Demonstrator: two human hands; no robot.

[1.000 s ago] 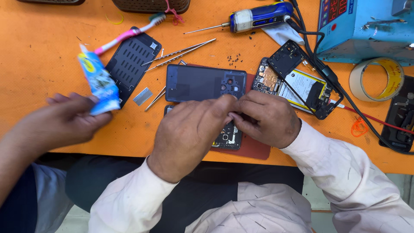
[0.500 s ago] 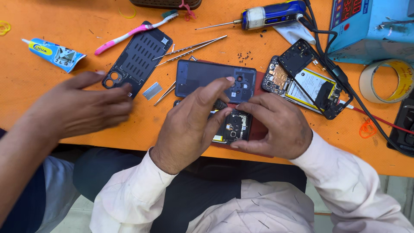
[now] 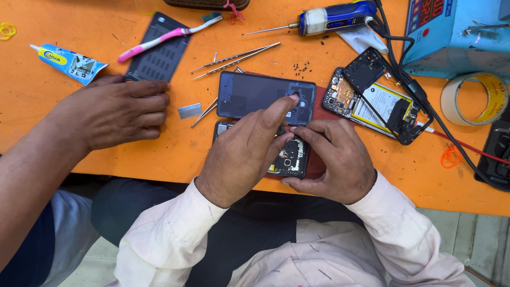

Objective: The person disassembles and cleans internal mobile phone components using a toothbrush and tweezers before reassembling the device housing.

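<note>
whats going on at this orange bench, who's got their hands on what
A person in a pale shirt works over an opened phone lying on the orange table. Their left hand reaches a fingertip toward the camera cutout of a dark back cover, while their right hand steadies the phone's edge. A second person's hand rests flat beside a dark ribbed panel. Tweezers, a pink toothbrush, a glue tube and another dismantled phone lie around.
</note>
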